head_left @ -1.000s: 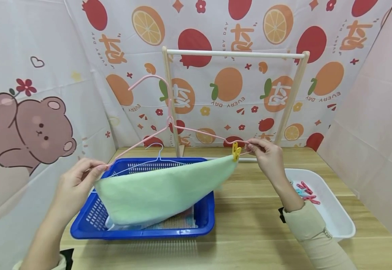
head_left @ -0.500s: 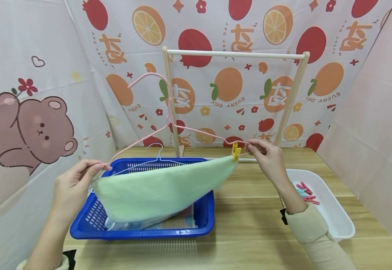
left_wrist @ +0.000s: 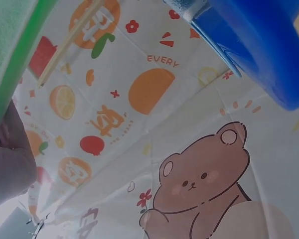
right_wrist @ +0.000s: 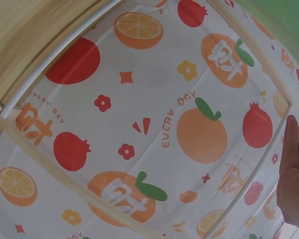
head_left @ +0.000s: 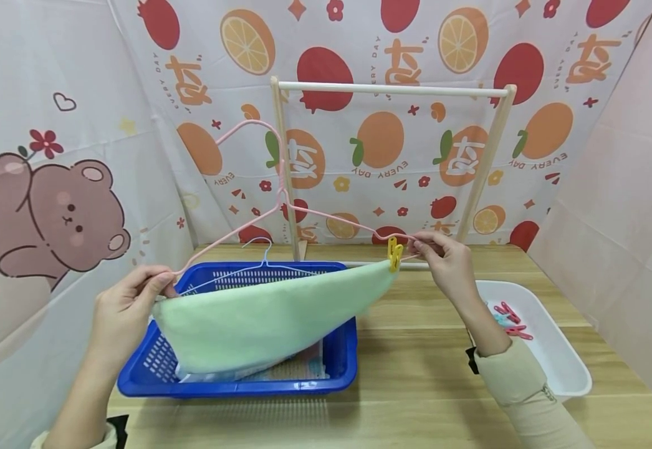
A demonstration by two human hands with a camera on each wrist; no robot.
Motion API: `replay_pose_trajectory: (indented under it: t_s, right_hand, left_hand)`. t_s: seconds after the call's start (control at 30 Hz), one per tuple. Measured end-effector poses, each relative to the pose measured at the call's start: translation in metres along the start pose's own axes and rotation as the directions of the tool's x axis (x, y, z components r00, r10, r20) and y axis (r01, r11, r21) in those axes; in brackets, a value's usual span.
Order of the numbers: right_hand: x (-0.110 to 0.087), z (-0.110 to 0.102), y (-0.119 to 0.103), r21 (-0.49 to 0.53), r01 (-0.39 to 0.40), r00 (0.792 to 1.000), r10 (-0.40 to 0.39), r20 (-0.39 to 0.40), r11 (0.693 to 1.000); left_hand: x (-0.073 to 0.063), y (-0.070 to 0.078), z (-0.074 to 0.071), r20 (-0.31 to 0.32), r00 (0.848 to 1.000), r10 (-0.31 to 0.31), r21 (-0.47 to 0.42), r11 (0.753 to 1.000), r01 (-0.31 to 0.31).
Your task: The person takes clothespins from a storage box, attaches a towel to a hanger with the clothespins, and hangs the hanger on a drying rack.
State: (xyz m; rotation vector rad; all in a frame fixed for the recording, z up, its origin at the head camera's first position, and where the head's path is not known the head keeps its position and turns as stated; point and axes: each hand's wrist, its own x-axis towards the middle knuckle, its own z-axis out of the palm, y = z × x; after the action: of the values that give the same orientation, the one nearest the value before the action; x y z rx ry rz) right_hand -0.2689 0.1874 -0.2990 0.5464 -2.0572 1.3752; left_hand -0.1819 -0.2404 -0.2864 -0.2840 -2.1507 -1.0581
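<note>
A pink clothes hanger (head_left: pixel 337 219) is held up over the basket, its hook pointing upward. My left hand (head_left: pixel 126 305) pinches the hanger's left end, close to the upper left corner of a light green cloth (head_left: pixel 275 318). At the other end my right hand (head_left: pixel 444 262) pinches the hanger's right corner. A yellow clothespin (head_left: pixel 394 254) clips the cloth's right corner near the hanger's right end. The cloth droops between both sides, in front of the blue basket (head_left: pixel 236 390). In the left wrist view the green cloth (left_wrist: pixel 15 55) and part of the left hand (left_wrist: pixel 10 164) show at the edge.
A light blue hanger (head_left: pixel 265 263) and other items lie in the blue basket. Behind stands a wooden rack with a white rod (head_left: pixel 393 88). The white tray (head_left: pixel 575 365) at right holds pink clothespins (head_left: pixel 513 330) and light blue ones.
The left hand has shifted slightly along the hanger's left end toward the cloth's corner. The hanger has risen and tilted a little. The right hand keeps its grip, almost still.
</note>
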Motion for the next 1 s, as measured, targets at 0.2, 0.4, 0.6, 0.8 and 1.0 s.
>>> replay_pose_trajectory:
  t_s: [0.2,0.4,0.6,0.8,1.0]
  right_hand:
    - [0.000,-0.003,0.000,-0.018,-0.022,1.000,0.022,0.010,1.000]
    - [-0.004,-0.016,-0.002,-0.048,-0.041,0.999,0.041,0.009,0.998]
    - [-0.015,-0.036,0.003,-0.135,-0.106,0.991,0.116,0.068,0.985]
    - [-0.029,-0.063,0.005,-0.293,-0.128,0.974,0.175,0.141,0.947]
    - [-0.047,-0.095,0.013,-0.338,-0.163,0.957,0.232,0.175,0.927]
  left_hand:
    - [0.001,-0.001,0.000,-0.015,1.000,0.000,-0.042,0.999,0.000]
    - [0.001,-0.002,0.000,-0.079,0.997,-0.008,-0.100,0.995,0.000]
    - [0.000,-0.003,0.000,-0.106,0.994,-0.029,-0.114,0.993,0.017]
    - [0.000,-0.003,0.000,-0.111,0.993,-0.048,-0.105,0.994,0.036]
    - [-0.001,-0.004,-0.001,-0.112,0.992,-0.063,-0.102,0.993,0.051]
